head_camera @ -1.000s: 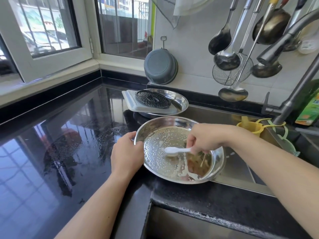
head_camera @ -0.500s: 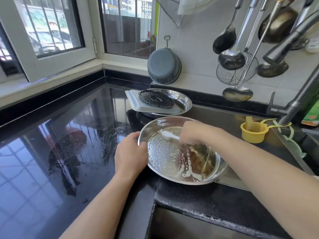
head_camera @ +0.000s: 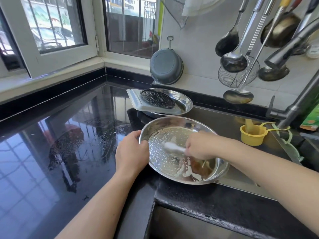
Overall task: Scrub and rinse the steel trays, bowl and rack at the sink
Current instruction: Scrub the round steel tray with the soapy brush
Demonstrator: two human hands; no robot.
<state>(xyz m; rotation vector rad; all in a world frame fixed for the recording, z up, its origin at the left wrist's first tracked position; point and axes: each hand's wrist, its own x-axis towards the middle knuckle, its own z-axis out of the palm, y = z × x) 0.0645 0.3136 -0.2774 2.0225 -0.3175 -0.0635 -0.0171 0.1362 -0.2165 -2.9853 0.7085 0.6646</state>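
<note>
Scrubbing soapy steel tray (head_camera: 174, 168), white brush (head_camera: 174, 147), both hands

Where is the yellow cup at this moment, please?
In the head view, the yellow cup stands at right, beside the faucet base, beyond the right hand.

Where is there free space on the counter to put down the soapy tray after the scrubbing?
The black counter left of the left hand, toward the window, is bare though wet. Behind the soapy tray it is crowded by the stacked tray.

Ladles (head_camera: 233, 60) overhead — stacked tray (head_camera: 184, 100) just behind
</note>
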